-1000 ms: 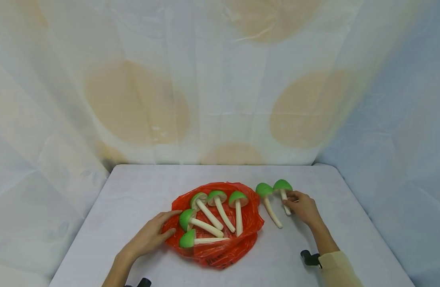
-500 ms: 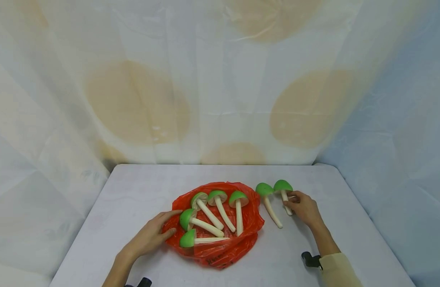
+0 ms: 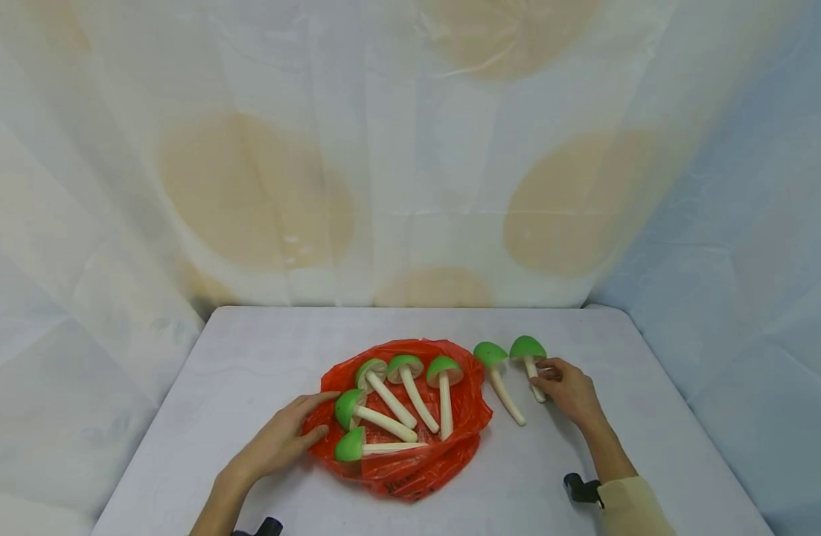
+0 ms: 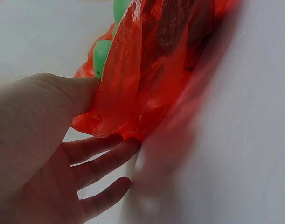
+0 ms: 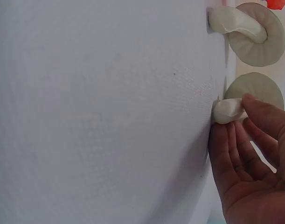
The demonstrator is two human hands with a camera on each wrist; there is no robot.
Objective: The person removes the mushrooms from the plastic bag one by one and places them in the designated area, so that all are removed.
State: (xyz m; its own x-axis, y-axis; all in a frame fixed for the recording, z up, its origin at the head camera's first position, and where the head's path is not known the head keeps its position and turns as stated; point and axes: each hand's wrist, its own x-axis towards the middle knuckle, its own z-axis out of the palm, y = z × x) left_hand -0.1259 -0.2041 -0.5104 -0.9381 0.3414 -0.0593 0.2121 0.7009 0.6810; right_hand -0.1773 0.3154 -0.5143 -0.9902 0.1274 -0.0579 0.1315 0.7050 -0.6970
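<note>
Since a sec ago the loose mushroom [image 3: 497, 378] just right of the red bag [image 3: 410, 461] slid a tiny bit toward the bag, and nothing else moved, so I think the work was at a slow spot. The right hand [image 3: 567, 391] pinched the stem of the far-right mushroom [image 3: 529, 361], which lay flat on the table [image 3: 249, 357] near the bag, and the left hand [image 3: 279, 443] lay flat w/ straight fingers on the bag's left edge. Some dark print showed on the bag's near edge, too small to read.

Bare table [image 3: 249, 350] beyond red bag [image 3: 470, 406]
</note>
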